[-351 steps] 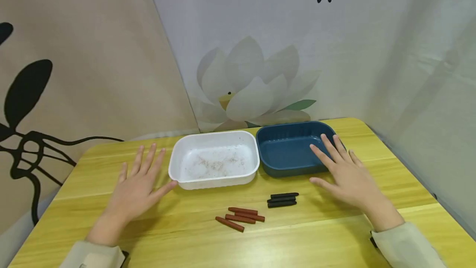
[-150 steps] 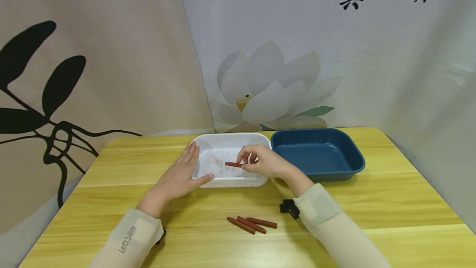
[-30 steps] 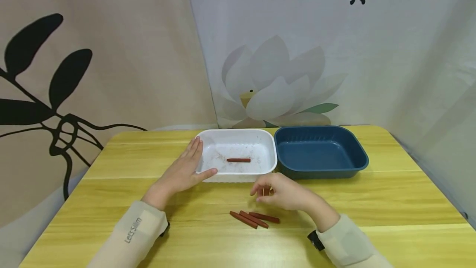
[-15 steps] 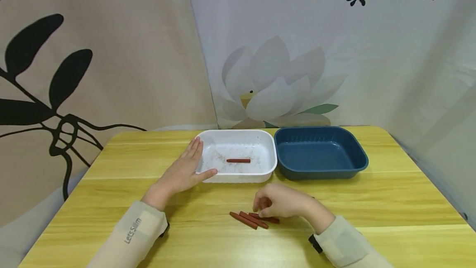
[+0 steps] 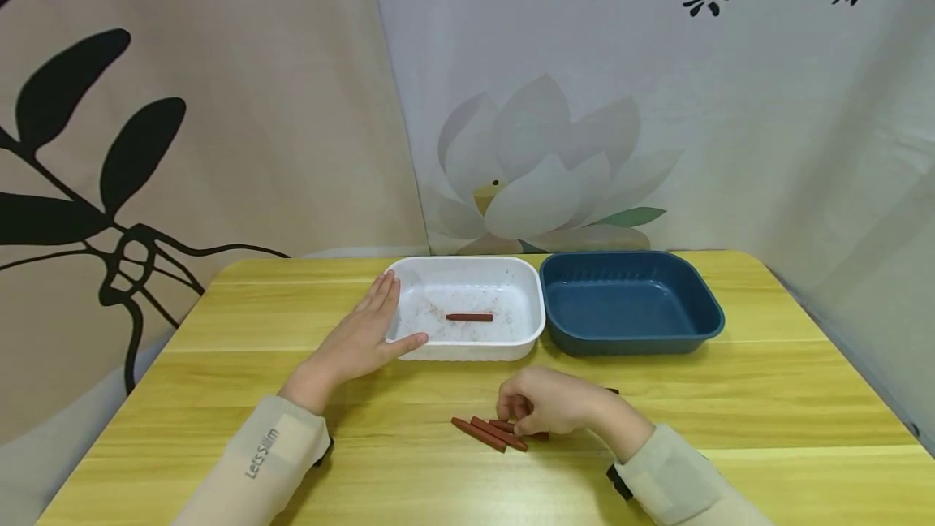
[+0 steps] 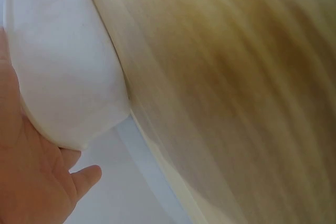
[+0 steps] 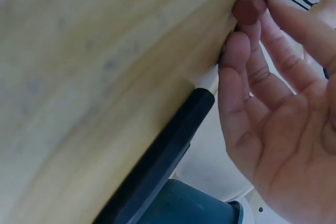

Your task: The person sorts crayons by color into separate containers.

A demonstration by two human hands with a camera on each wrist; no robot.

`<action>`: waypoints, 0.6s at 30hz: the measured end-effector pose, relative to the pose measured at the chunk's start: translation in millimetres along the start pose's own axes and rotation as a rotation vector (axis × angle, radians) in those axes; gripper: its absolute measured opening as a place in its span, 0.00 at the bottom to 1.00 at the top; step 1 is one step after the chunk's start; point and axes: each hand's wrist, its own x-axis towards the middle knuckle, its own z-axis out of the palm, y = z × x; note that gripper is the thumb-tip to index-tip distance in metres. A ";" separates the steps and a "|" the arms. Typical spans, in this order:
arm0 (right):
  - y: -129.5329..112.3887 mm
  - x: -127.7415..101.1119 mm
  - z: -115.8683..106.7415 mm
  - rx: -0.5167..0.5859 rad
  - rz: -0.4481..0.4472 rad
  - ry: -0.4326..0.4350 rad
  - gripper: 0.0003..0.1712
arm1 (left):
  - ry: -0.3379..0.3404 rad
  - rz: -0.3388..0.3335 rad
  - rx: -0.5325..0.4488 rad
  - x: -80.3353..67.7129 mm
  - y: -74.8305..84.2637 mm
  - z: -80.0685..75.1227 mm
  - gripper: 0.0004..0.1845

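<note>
My left hand [image 5: 354, 347] lies with straight fingers against the left end of a white tray [image 5: 504, 351], its thumb over the front rim. Inside that tray is one reddish-brown crayon [image 5: 470, 317]. My right hand [image 5: 551, 400] is down at the table, thumb and fingers pinching another reddish-brown crayon [image 7: 249, 11], partly hidden by the hand in the head view. Two more brown crayons, a left one [image 5: 478, 434] and a middle one [image 5: 500, 433], lie slanted just left of the fingertips. A black crayon [image 7: 157, 156] shows beside the hand in the right wrist view.
A dark blue tray [image 5: 635, 344] stands against the white tray's right side, near the back edge of the wooden table [image 5: 394, 469]. Behind the table hangs a printed cloth [image 5: 321, 128]. My right forearm mostly covers the black crayons in the head view.
Earlier, a brown crayon was carried into the white tray and released. Over the last second, my right hand has lowered to the remaining brown crayons and grasped the right one. The left hand stays put.
</note>
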 end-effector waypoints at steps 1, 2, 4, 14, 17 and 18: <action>0.0 0.2 0.0 -0.005 -0.003 0.000 0.10 | -0.001 0.000 -0.001 -0.1 0.1 -0.1 0.57; 0.0 0.7 0.0 -0.007 -0.005 -0.002 0.10 | -0.001 0.000 -0.002 -0.2 0.2 -0.2 0.57; 0.1 1.4 0.0 -0.012 -0.010 -0.004 0.10 | 0.000 0.000 -0.003 -0.3 0.4 -0.3 0.57; 0.0 0.7 -0.8 -0.016 -0.025 0.001 0.11 | 0.004 0.000 -0.006 0.1 1.1 -0.9 0.57; 0.0 0.0 -0.5 -0.001 -0.024 0.007 0.11 | 0.004 -0.001 -0.006 0.2 0.8 -0.5 0.57; 0.1 -0.4 -0.2 0.004 -0.024 0.010 0.11 | 0.003 -0.001 -0.007 0.1 0.6 -0.2 0.57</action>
